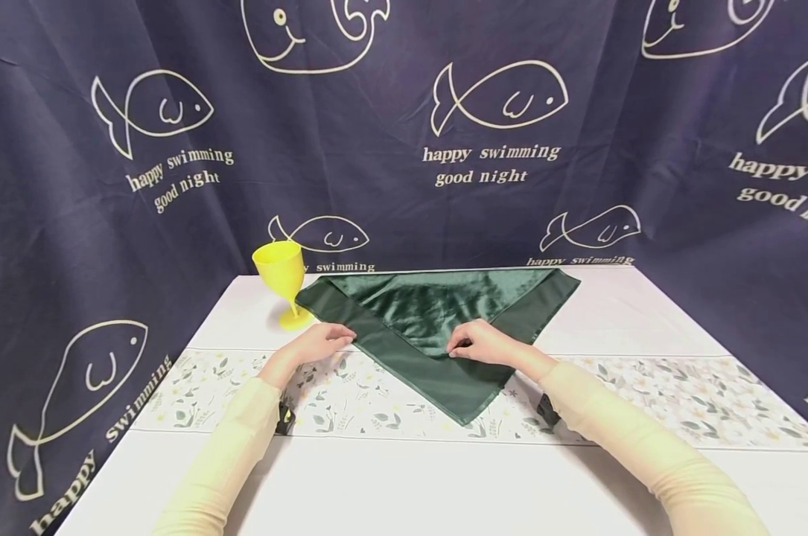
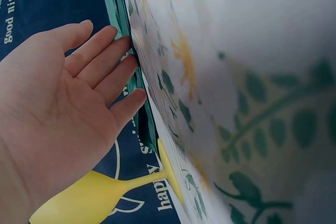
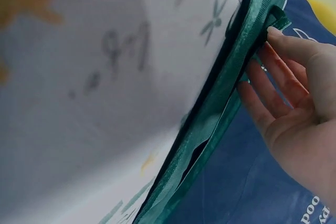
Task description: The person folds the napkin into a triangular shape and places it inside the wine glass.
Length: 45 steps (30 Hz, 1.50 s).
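A dark green cloth [image 1: 471, 387] lies folded on the table, its shiny velvety flap [image 1: 437, 305] turned down over a smoother layer that ends in a point toward the near side. My right hand [image 1: 487, 344] pinches the tip of that flap between thumb and fingers; the right wrist view has the raised bit of cloth [image 3: 278, 20] at the thumb tip. At the cloth's left edge my left hand [image 1: 319, 342] rests with its fingers extended, fingertips along the edge. In the left wrist view its palm [image 2: 73, 108] faces the camera and the fingers are nearly straight.
A yellow goblet [image 1: 283, 272] stands upright behind my left hand, close to the cloth's left corner. Beneath the cloth runs a flower-print strip [image 1: 672, 394] across the white table [image 1: 390, 491]. Dark blue curtains [image 1: 377, 134] with fish drawings hang around the back and sides.
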### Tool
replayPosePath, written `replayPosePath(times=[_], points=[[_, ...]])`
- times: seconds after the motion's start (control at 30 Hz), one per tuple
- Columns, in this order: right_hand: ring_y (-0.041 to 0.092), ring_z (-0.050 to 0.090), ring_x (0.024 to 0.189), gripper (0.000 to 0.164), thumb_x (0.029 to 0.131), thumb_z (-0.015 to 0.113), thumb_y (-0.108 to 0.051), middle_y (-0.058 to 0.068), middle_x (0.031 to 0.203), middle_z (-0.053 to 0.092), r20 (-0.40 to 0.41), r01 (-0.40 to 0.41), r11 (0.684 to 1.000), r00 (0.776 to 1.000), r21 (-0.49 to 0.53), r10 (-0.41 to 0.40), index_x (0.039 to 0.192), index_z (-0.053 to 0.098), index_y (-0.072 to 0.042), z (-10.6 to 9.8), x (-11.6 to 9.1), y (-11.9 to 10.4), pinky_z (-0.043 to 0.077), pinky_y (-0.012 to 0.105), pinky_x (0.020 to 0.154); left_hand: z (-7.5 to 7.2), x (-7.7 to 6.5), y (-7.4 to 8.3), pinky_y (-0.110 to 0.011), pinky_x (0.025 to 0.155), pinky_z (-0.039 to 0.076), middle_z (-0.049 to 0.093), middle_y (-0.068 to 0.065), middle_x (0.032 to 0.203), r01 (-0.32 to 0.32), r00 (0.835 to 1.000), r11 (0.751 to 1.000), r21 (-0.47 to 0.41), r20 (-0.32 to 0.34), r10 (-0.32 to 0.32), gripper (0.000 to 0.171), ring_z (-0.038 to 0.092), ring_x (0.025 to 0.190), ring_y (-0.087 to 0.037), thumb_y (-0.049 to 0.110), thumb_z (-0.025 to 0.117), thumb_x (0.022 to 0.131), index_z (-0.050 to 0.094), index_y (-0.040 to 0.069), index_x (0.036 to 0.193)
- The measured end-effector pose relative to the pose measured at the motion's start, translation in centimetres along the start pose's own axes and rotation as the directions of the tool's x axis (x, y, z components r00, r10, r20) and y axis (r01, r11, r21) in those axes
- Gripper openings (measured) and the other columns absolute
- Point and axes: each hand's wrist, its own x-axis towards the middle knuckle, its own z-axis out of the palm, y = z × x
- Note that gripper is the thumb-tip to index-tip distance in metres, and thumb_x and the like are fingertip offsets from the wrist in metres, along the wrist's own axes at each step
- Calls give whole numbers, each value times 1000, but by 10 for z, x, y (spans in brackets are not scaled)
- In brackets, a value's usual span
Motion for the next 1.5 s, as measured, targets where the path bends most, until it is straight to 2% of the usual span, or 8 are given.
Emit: replayPosePath(times=[0.27, 0.5, 0.83, 1.2, 1.5], points=[[10, 63, 74, 8, 86, 65, -7, 4, 86, 68, -5, -25, 1000, 1000, -8, 25, 90, 72, -4, -2, -1, -3, 52, 21, 67, 0, -1, 0, -46, 101, 42, 63, -14, 122, 8, 1000, 1000, -5, 0, -8, 32, 54, 119, -32, 22, 47, 98, 61, 5, 121], [11, 65, 76, 9, 87, 65, -8, 3, 86, 69, -19, -50, 999, 999, 0, 50, 91, 71, -3, -4, -2, -6, 53, 21, 69, 0, 0, 0, -46, 101, 42, 63, -13, 122, 17, 1000, 1000, -12, 2, -17, 31, 54, 119, -31, 22, 46, 99, 61, 6, 121], [13, 66, 76, 9, 87, 64, -7, 5, 86, 69, -34, -27, 1000, 999, 4, 27, 90, 71, -2, -8, -8, -8, 54, 21, 69, 0, -1, 3, -46, 100, 43, 62, -14, 123, 30, 1000, 999, -11, 1, -30, 31, 54, 119, -32, 22, 46, 99, 61, 6, 121], [15, 66, 80, 10, 89, 63, -8, 5, 90, 69, -23, -29, 999, 999, 22, 30, 93, 71, -3, -11, -18, -13, 55, 23, 71, 1, 1, 1, -46, 100, 43, 63, -14, 122, -1, 1000, 1000, 14, -5, 1, 31, 54, 119, -32, 21, 46, 99, 62, 5, 120], [13, 64, 78, 8, 88, 65, -9, 2, 88, 65, -44, -24, 1000, 999, 9, 24, 91, 71, -4, -11, -21, -18, 54, 20, 71, 0, 0, 3, -46, 99, 43, 63, -14, 121, -6, 1000, 1000, 6, -7, 6, 30, 55, 118, -32, 20, 46, 99, 62, 5, 120]])
